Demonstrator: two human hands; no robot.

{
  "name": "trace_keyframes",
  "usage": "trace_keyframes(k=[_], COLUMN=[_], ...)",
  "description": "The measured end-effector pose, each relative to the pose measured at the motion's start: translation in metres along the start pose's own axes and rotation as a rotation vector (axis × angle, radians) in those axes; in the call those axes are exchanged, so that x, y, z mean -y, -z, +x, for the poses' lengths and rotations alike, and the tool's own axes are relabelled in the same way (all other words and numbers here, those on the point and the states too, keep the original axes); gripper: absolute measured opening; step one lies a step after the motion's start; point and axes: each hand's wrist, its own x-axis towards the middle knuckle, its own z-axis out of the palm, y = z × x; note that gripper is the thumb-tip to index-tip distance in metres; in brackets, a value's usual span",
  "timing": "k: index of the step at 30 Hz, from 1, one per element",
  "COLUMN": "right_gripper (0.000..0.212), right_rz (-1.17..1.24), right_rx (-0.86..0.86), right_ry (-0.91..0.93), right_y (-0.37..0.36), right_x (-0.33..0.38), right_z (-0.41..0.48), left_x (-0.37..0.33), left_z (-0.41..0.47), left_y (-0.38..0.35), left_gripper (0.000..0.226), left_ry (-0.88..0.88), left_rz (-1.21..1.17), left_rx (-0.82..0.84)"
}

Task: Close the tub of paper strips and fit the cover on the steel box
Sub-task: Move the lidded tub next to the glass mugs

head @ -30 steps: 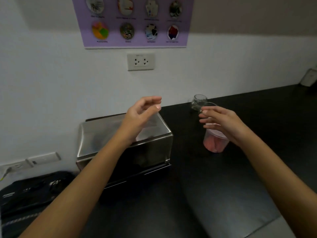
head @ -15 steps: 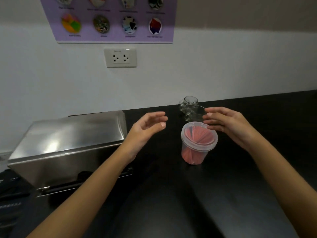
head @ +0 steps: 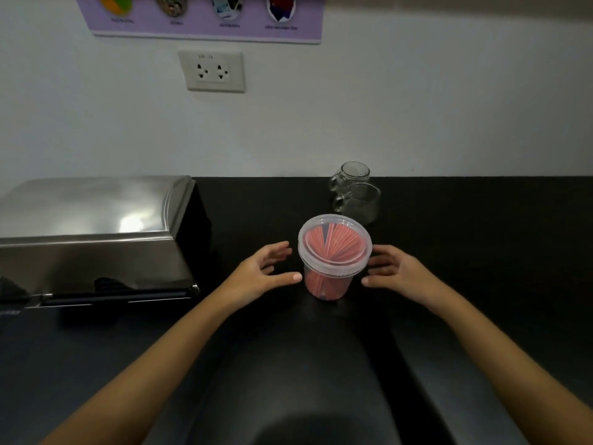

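Note:
A clear plastic tub [head: 330, 277] full of red paper strips stands on the black counter [head: 481, 252], with a clear lid [head: 334, 244] sitting on its rim. My left hand [head: 263, 273] is just left of the tub, fingers spread, thumb near the tub's wall without clear contact. My right hand [head: 396, 273] mirrors it on the right side, open and a little apart from the tub. The steel box [head: 93, 239] sits at the left against the wall, its shiny cover [head: 93, 208] lying on top.
Two clear glass mugs [head: 354, 195] stand behind the tub near the wall. A wall socket [head: 211, 71] and a purple poster [head: 205, 17] are above. A dark gap shows under the steel box's front edge.
The view has swung right and down, centring the tub. Both hands have dropped from above the lid to either side of the tub. The lid now rests on the tub.

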Motion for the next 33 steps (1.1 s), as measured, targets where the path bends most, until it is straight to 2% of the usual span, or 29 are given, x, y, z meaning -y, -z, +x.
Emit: trace_keyframes(k=[4,7,14,27,33], right_gripper=[0.088,0.092,0.089,0.085,0.078], right_rz=[0.000,0.001,0.010,0.002,0.094], right_rx=[0.055,0.073,0.068,-0.080,-0.160], right_ry=[0.025,0.108,0.150,0.194,0.218], right_y=[-0.019,-0.029,-0.040,-0.053,-0.057], right_x=[-0.007,-0.009,-0.002,0.025,0.033], right_z=[0.012,0.018,0.043,0.111,0.143], left_x=[-0.002,-0.005,0.000,-0.002,-0.002], left_z=[0.012,0.021,0.037,0.093,0.120], left_y=[-0.013,-0.020,-0.007,0.019,0.021], left_gripper=[0.094,0.092,0.077,0.077,0.067], left_ry=[0.005,-0.006,-0.011,0.047,0.048], left_rz=[0.072,0.085,0.054,-0.037,-0.053], left_rx=[0.075,0.071,-0.004,-0.163,-0.281])
